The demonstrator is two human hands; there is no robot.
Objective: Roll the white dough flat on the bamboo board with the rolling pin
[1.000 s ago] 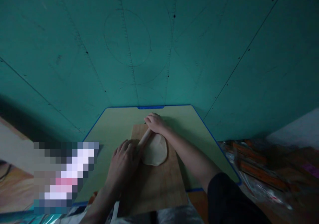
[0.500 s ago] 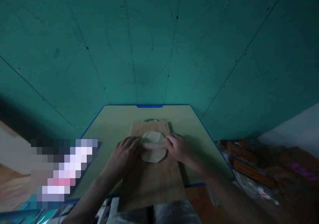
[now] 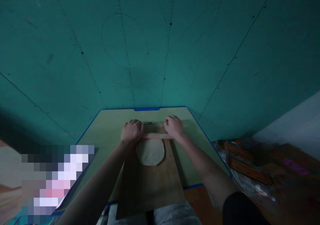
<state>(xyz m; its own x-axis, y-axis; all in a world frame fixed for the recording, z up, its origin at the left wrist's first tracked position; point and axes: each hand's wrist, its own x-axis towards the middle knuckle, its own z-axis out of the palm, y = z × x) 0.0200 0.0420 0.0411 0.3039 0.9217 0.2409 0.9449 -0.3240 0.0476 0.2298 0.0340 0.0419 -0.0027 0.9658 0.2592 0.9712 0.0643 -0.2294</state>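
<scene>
A wooden rolling pin lies crosswise over the far part of a wooden board, with one of my hands closed around each end. My left hand has the left end, and my right hand has the right end. Just on the near side of the pin is a flat, roughly round sheet of pale dough. It rests on the wooden cutting board, whose metal handle shows at the far end.
Under the board is a pale tabletop with a blue edge, set against a green wall. A blurred-out object lies at the table's left. Cardboard and plastic-wrapped items sit on the right, beyond the table.
Both hands have pushed the rolling pin away from me, from across the dough's middle to its far edge. The view has shifted slightly.
</scene>
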